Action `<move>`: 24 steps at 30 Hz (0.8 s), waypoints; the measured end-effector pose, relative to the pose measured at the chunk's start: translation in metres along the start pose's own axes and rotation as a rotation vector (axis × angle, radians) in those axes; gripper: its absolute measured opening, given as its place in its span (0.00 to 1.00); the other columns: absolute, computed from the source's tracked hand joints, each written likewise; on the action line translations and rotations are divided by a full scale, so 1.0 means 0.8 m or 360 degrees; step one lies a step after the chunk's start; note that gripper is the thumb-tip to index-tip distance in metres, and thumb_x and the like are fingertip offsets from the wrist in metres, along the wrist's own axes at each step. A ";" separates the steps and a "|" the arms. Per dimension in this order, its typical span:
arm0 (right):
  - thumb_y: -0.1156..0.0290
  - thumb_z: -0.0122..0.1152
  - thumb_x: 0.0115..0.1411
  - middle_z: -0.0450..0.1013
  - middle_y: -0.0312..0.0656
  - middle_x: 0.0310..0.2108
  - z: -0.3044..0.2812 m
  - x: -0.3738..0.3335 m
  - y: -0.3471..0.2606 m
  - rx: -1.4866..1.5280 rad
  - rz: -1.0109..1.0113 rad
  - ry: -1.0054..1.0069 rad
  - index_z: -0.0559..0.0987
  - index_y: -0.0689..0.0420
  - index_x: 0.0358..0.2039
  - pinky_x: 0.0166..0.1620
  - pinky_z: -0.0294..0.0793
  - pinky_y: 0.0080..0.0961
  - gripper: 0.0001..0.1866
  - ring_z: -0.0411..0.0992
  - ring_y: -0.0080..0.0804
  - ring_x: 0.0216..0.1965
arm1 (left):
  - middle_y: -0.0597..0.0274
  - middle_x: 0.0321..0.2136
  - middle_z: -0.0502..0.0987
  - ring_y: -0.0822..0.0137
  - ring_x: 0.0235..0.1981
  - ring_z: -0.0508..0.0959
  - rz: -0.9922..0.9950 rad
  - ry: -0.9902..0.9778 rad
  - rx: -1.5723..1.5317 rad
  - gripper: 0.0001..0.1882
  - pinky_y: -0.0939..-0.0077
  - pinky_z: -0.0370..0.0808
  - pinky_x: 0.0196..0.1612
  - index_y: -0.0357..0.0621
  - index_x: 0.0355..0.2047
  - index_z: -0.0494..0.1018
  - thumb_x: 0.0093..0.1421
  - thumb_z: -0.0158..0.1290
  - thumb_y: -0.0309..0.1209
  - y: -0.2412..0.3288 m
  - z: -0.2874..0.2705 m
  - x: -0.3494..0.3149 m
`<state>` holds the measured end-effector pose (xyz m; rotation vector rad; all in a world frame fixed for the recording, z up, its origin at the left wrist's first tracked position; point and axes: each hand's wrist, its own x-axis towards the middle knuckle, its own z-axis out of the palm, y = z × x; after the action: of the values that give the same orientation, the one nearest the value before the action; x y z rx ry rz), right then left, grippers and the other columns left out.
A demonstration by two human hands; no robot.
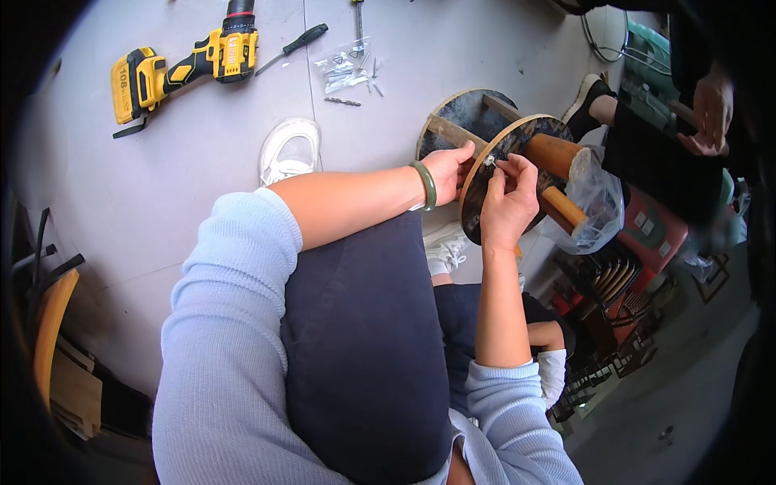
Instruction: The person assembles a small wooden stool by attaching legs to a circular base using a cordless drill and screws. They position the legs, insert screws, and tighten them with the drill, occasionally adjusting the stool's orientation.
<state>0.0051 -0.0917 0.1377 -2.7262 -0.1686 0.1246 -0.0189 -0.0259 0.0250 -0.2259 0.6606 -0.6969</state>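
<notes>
A round wooden stand [527,128] lies on its side, with two dark discs joined by wooden bars and short orange-brown legs on its right. My left hand [447,175], a green bangle at its wrist, grips the nearer disc's edge and a bar; some fingers are hidden behind the disc. My right hand [512,198] is closed in a pinch at the disc's outer face, beside a small whitish patch [489,161]. Whatever is between those fingertips is too small to make out.
On the floor lie a yellow-black cordless drill [187,71], a black-handled screwdriver [301,40], a clear bag of screws [343,68] and a drill bit [343,102]. A plastic bag [600,218] hangs around the stand's legs. Another person's hand [710,113] is at the right; stacked chairs [618,283] stand nearby.
</notes>
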 end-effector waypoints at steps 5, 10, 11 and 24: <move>0.82 0.56 0.55 0.76 0.43 0.31 -0.003 0.007 -0.007 -0.0173 -0.0165 -0.0050 0.72 0.58 0.41 0.37 0.76 0.27 0.12 0.77 0.35 0.32 | 0.59 0.47 0.72 0.62 0.50 0.71 -0.0011 -0.0013 -0.0100 0.21 0.60 0.64 0.58 0.43 0.49 0.68 0.67 0.43 0.46 0.001 0.001 0.002; 0.82 0.58 0.55 0.77 0.41 0.31 -0.002 0.007 -0.006 -0.0063 -0.0121 -0.0023 0.72 0.58 0.41 0.37 0.76 0.25 0.13 0.77 0.31 0.31 | 0.58 0.47 0.73 0.62 0.50 0.71 -0.0012 -0.0049 -0.0120 0.20 0.60 0.65 0.58 0.43 0.48 0.68 0.68 0.42 0.45 0.000 0.000 0.002; 0.82 0.58 0.55 0.77 0.41 0.31 -0.002 0.006 -0.006 -0.0032 -0.0100 -0.0006 0.72 0.58 0.41 0.37 0.76 0.25 0.13 0.77 0.30 0.30 | 0.58 0.47 0.73 0.62 0.50 0.71 -0.0018 -0.0059 -0.0114 0.20 0.59 0.65 0.58 0.42 0.48 0.68 0.68 0.42 0.45 0.000 -0.001 0.003; 0.81 0.61 0.55 0.78 0.40 0.31 0.001 0.002 0.002 0.0029 -0.0213 0.0025 0.74 0.59 0.38 0.37 0.77 0.23 0.10 0.78 0.28 0.31 | 0.59 0.47 0.73 0.62 0.50 0.71 0.0018 -0.0117 -0.0095 0.19 0.60 0.65 0.58 0.44 0.48 0.69 0.68 0.43 0.45 -0.003 -0.007 0.010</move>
<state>0.0066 -0.0930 0.1365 -2.6874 -0.3424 0.0666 -0.0193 -0.0327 0.0178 -0.3013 0.6129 -0.6553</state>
